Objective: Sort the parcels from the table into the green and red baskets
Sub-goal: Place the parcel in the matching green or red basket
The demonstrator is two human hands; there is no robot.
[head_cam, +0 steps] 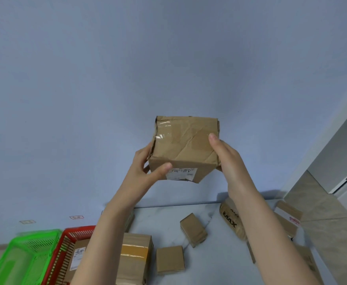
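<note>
I hold a crumpled, taped cardboard parcel (184,145) high above the table, in front of the wall. A white label shows on its near face. My left hand (146,167) grips its left lower corner, thumb on the near face. My right hand (223,153) grips its right side, thumb on top. The green basket (22,256) stands at the lower left and looks empty. Beside it on the right, the red basket (65,254) holds a labelled parcel (76,260).
Several parcels lie on the pale table (164,219): a large taped box (135,258), two small boxes (193,229) (170,260), a rounded parcel printed MAX (231,221), and more at the right edge (287,217). A door stands at the far right.
</note>
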